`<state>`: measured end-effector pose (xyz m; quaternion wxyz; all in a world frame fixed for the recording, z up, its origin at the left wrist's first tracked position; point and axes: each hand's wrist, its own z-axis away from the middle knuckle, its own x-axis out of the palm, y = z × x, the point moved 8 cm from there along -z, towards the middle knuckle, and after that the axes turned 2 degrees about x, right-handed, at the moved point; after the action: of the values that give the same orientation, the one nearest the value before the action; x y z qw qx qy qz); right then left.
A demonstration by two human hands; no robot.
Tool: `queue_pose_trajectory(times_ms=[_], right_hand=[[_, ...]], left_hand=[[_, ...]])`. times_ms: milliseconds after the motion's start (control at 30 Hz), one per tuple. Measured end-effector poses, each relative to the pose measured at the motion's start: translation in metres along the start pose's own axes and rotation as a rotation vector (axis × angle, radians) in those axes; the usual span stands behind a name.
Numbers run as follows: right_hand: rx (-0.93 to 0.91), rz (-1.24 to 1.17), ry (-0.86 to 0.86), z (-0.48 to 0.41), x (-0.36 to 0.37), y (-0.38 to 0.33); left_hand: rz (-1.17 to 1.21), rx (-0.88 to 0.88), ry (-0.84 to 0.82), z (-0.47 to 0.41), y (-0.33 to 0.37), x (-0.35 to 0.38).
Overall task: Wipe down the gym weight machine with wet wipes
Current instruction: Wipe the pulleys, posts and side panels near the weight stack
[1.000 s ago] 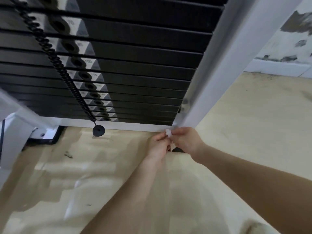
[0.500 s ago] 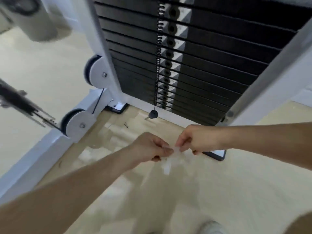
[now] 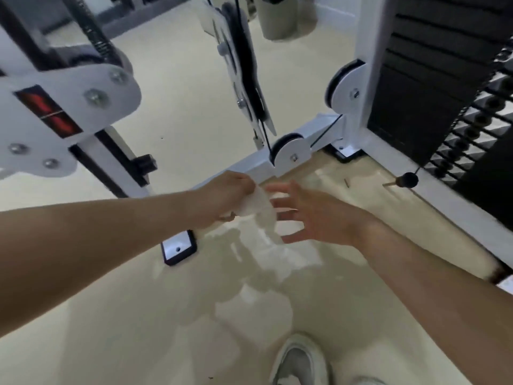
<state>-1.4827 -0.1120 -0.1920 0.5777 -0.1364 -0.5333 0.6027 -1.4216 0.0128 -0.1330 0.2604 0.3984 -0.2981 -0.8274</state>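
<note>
Head view, single frame, some motion blur.

Landmark for all positions: the small black pulley wheel with round white cheek plates [image 3: 290, 152], bolted on the machine's low white base rail [image 3: 249, 166].

Left hand [image 3: 230, 194]: just below and left of the pulley, in front of the rail. Its fingers were curled in, gripping the top of a crumpled white wet wipe [image 3: 262, 211], and the rest of the wipe hung loose under the fist. Judged: held by one end so the sheet could fall open.

Right hand [image 3: 313, 215]: below the pulley, just right of the wipe. Its fingers [image 3: 280, 188] were straight and spread wide, the palm turned toward the wipe, and it held nothing. Whether the fingertips touched the sheet could not be told because of the blur. Judged: placed to catch the free end and open or refold it.

The wipe was clear of the machine, touching neither rail nor pulley.

Stack of flat black weight plates [image 3: 433, 79]: up and right of the pulley, behind a white upright post [image 3: 372, 59]. A round black selector-pin knob [image 3: 407, 179] dangled right of the pulley, low down.

Black-edged white foot plate [image 3: 179, 247]: down and left of the pulley, on glossy beige floor [image 3: 125, 315]. A grey-and-white shoe [image 3: 299, 359] was well below the pulley.

Judged step: readying the wipe. The rail beside the pulley looked the likeliest next surface.
</note>
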Motion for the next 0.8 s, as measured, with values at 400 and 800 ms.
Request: queue_pose_trajectory(times_ms=[400,800], right_hand=[[0.069,0.515,-0.164,-0.062,0.108,-0.025],[0.299,0.86,-0.108,-0.114,0.178,0.007]], left_hand=[[0.163,-0.098,0.193,0.122,-0.123,-0.111],[-0.109,-0.004,-0.029,0.06,-0.165,-0.125]])
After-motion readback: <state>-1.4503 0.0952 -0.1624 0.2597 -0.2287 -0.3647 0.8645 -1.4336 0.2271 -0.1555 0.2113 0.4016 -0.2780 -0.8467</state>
